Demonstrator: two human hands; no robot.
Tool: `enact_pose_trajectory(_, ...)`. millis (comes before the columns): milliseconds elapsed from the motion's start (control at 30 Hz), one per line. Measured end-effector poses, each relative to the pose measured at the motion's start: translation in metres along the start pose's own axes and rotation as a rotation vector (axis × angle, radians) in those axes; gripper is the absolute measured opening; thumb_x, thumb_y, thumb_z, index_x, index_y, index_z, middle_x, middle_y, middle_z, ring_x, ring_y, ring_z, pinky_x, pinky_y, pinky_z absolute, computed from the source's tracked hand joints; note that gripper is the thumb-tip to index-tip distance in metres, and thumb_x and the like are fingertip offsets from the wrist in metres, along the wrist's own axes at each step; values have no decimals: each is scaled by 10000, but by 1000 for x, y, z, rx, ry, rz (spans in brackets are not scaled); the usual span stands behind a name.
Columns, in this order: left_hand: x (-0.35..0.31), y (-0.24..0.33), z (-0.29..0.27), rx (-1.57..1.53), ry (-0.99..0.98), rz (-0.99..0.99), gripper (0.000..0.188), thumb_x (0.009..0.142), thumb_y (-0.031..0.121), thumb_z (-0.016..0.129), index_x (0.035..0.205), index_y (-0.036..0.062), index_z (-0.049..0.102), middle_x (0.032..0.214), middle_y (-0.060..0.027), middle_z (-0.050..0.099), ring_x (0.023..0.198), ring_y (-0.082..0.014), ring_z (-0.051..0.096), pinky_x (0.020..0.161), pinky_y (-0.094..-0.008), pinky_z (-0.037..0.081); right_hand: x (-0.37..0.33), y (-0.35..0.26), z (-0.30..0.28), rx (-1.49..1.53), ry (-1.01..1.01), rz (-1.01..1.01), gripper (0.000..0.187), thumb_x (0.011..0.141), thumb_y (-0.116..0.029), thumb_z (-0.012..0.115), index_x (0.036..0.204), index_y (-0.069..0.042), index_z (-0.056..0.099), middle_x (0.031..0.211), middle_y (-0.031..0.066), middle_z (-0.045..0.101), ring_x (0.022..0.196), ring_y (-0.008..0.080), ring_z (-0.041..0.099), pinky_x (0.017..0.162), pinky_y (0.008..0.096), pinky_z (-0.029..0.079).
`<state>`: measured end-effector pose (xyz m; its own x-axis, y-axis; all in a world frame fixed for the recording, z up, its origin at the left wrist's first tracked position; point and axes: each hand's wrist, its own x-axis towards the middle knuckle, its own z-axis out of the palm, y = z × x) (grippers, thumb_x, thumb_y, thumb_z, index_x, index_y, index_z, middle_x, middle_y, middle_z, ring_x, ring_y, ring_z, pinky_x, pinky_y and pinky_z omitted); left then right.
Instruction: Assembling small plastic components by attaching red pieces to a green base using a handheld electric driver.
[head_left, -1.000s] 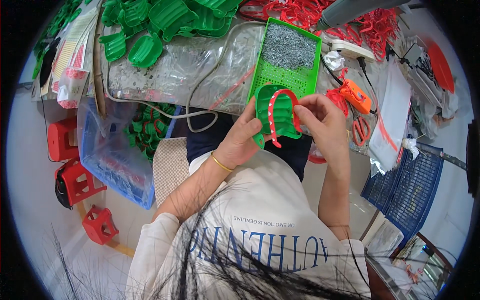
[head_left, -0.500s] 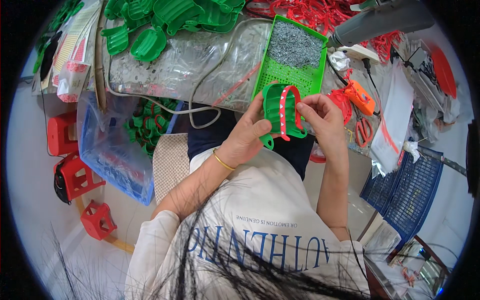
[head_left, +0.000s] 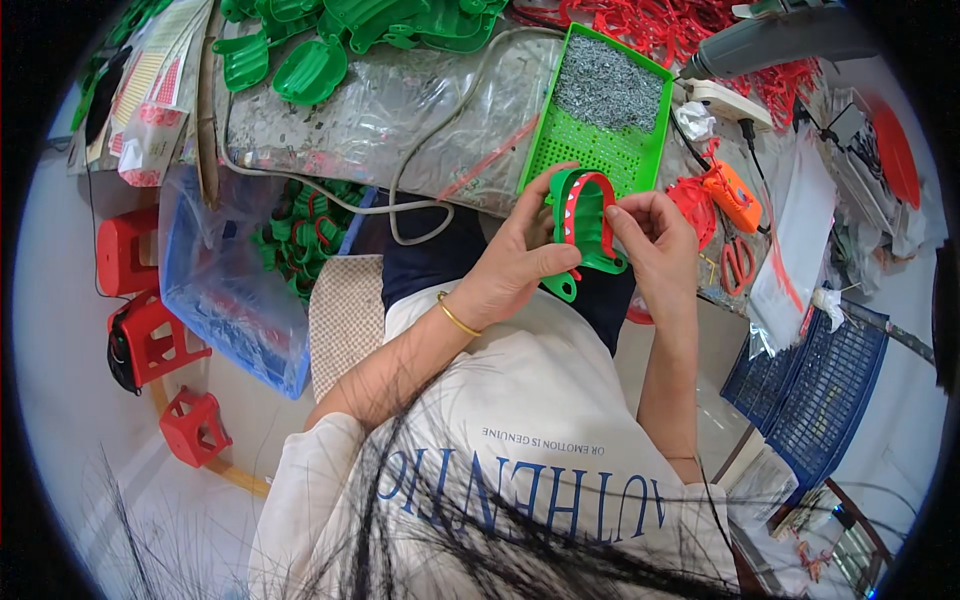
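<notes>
In front of my lap I hold a green plastic shell (head_left: 592, 242), curved and ribbed inside like a toy jaw. My left hand (head_left: 512, 262) grips it from the left, thumb along the near side and fingers behind. A red U-shaped strip with white teeth (head_left: 608, 192) arches along the shell's inner rim, its toothed side toward my left thumb. The right hand (head_left: 655, 242) pinches the strip's right side between thumb and fingers, at the shell's right edge. Whether the strip is seated in the shell, I cannot tell.
Behind my hands lies a green tray (head_left: 535, 150) with small silvery metal pieces (head_left: 610, 85). Green shells (head_left: 310, 72) and red strips (head_left: 650, 22) are heaped at the back. A blue bin (head_left: 235, 345) holds green-and-red parts; scissors (head_left: 738, 265) lie right, a grey cable (head_left: 400, 180) left.
The red strip has spread and shifted into the shell; its toothed side now lies at the left rim, its other side at the right. Both hands sit slightly farther right in the picture.
</notes>
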<state>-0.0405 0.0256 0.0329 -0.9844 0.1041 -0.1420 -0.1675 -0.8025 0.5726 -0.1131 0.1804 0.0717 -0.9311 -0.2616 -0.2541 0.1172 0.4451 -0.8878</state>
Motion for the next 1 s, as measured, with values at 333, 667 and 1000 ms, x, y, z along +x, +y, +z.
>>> enact_pose_trajectory(333, -2, -2, -1, 21, 39, -24, 774, 779, 131, 680, 1422, 136, 249, 1274, -21, 427, 1124, -124, 439, 852, -247, 440, -3, 5, 8, 28, 71, -16, 112, 830, -96, 659, 858, 3, 615, 730, -12, 598, 615, 33, 497, 559, 193, 427)
enact_pose_trajectory(667, -7, -9, -15, -579, -143, -340, 751, 805, 495, 552, 1343, 7, 362, 1268, -205, 503, 1094, -424, 540, 959, -503, 426, -5, -10, -6, 416, -300, 144, 279, 798, -83, 661, 1018, -42, 493, 822, 5, 557, 665, 58, 529, 592, 189, 430)
enact_pose_trajectory(1000, -15, -15, -13, -631, -132, -272, 729, 794, 474, 567, 1356, 57, 362, 1243, -201, 505, 1125, -341, 522, 974, -476, 416, 4, -7, -18, 223, 261, -200, 181, 834, -45, 620, 989, 5, 541, 910, 5, 555, 799, 81, 529, 710, 222, 426)
